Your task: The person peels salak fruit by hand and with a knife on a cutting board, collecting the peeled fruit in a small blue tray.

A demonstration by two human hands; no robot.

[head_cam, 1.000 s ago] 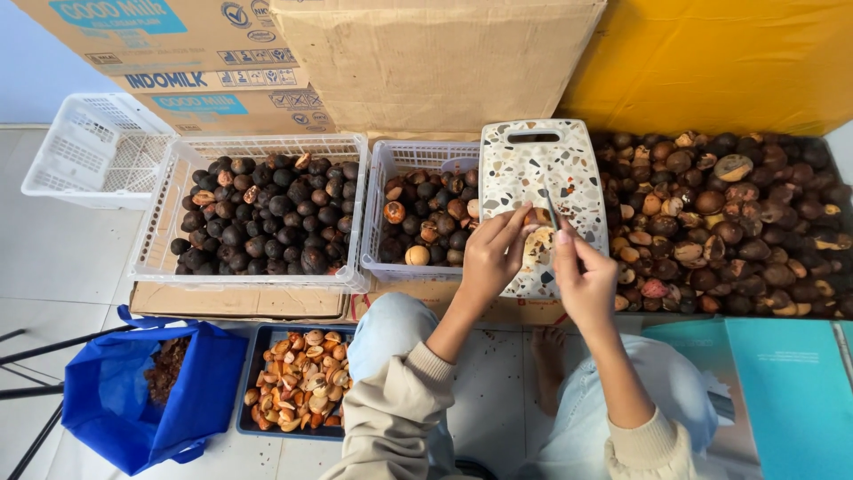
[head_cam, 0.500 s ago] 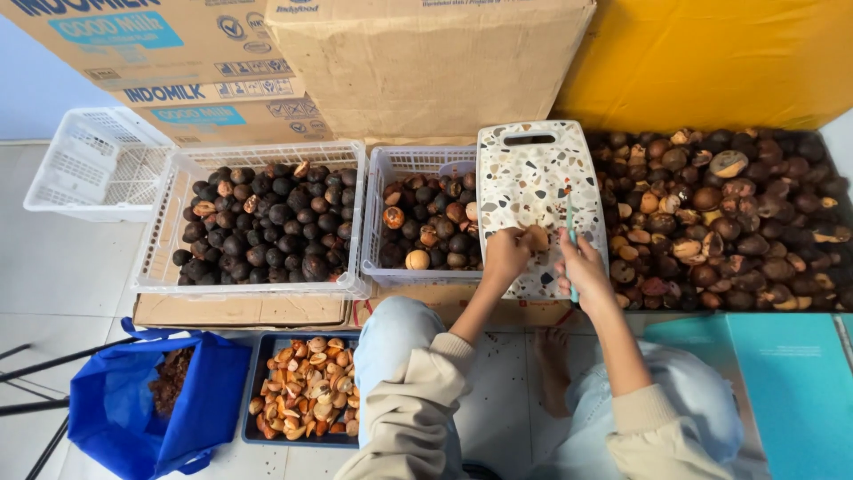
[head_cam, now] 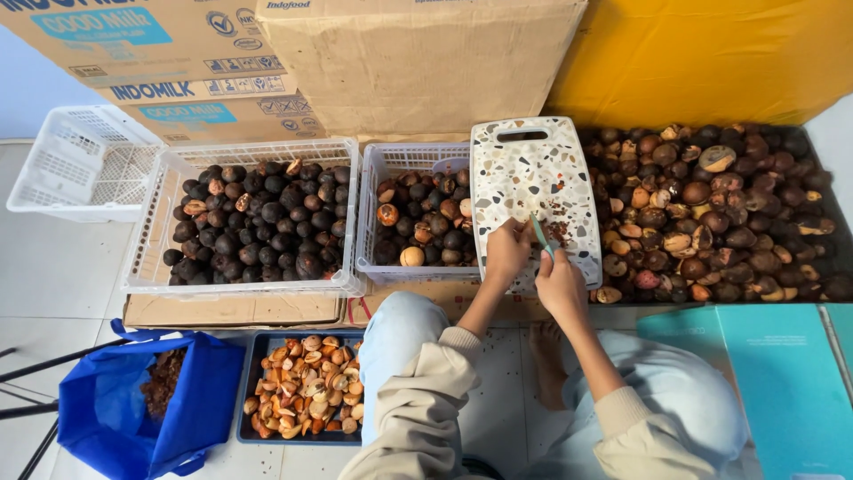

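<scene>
While a second ago lifted over the board [head_cam: 533, 187] with a nut and the knife raised above it, now brought down: both hands low at the near edge of the board. Left hand [head_cam: 506, 252] curled shut, fingers together, resting on the board at its near left part; whatever held inside hidden, probably the nut, cannot tell. Right hand [head_cam: 560, 284] just off the near edge of the board, fingers closed around the green knife [head_cam: 540, 234], blade pointing up onto the board, beside the left fingers, almost touching them. Small brown crumbs [head_cam: 560, 231] on the board just right of the blade. Judged from this: lifting part finished, cutting or prying on the board in hand, blade very near to the left fingertips. Right of the board, a big pile of brown nuts [head_cam: 711, 213]; left of the board, a white basket [head_cam: 373, 222] with dark nuts.
</scene>
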